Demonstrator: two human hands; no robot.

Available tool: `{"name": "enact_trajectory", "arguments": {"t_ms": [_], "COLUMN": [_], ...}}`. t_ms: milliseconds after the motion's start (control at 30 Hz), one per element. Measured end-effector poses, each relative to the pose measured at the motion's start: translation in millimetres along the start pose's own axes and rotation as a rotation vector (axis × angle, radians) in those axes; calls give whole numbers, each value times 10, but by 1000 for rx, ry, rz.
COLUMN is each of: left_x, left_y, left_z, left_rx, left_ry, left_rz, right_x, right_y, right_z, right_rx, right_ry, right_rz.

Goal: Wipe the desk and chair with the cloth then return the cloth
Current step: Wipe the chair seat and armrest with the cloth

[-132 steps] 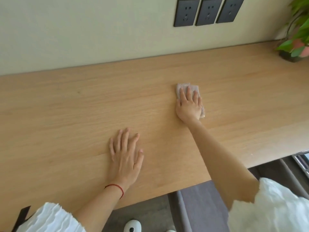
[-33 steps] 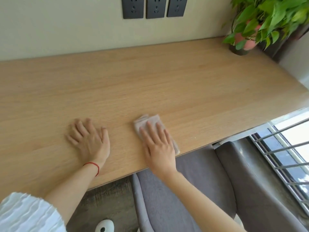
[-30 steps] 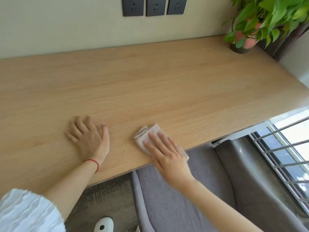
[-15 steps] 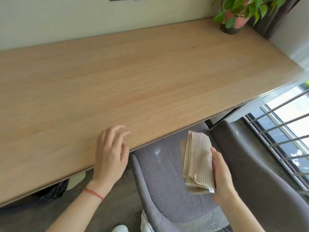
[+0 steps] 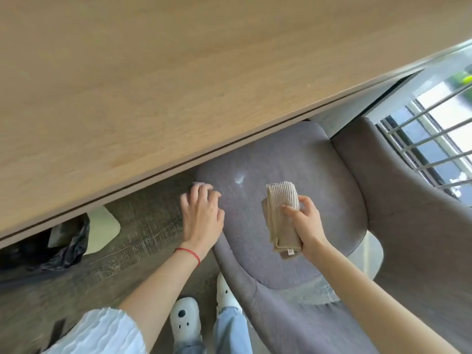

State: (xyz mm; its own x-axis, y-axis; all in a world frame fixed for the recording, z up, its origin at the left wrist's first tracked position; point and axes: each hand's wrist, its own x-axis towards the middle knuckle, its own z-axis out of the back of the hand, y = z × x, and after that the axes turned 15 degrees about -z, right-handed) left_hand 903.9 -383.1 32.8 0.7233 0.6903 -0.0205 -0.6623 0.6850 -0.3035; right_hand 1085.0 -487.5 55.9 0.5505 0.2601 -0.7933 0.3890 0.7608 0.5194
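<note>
We pinch the folded ribbed cloth (image 5: 282, 215) in our right hand (image 5: 305, 223) over the grey chair seat (image 5: 329, 190), probably to wipe; at 9 o'clock, left hand (image 5: 203, 217), fingers loosely spread, steadies its edge.

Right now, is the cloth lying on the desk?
No, the folded cloth is held in the right hand above the grey chair seat, off the wooden desk.

One desk (image 5: 153, 72), one chair (image 5: 293, 175), one cloth (image 5: 282, 215), two hands, two shoes — perhaps one bin (image 5: 51, 241).
</note>
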Motion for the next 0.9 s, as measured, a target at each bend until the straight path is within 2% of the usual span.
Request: {"name": "enact_trajectory", "arguments": {"t_ms": [67,167,233,333,500,600,733,800,900], "left_x": [26,20,48,111,165,176,179,188,173], "left_y": [4,-67,-124,-154,-146,-127,-106,-105,-120], "left_z": [-126,-244,-272,-297,-298,-316,-384,-392,-359], "left_rx": [-56,-194,-363,-540,-487,-467,-430,-404,-410], "left_ry": [-46,-207,-320,-386,-359,-351,-361,-361,-370], "left_rz": [56,170,351,602,660,731,730,734,733], "right_x": [124,244,306,416,709,918,1123,1117,1080], "right_y": [-60,-67,-31,54,239,323,136,-1,-82], "right_z": [-63,-154,-220,-334,-586,-802,-1104,-1144,-982], "right_rx": [-14,-88,-136,-225,-569,-754,-1032,-1079,-1142], "right_ry": [-18,-66,-105,-174,-283,-318,-248,-237,-158], "right_rz": [17,76,140,271,628,757,756,717,757]}}
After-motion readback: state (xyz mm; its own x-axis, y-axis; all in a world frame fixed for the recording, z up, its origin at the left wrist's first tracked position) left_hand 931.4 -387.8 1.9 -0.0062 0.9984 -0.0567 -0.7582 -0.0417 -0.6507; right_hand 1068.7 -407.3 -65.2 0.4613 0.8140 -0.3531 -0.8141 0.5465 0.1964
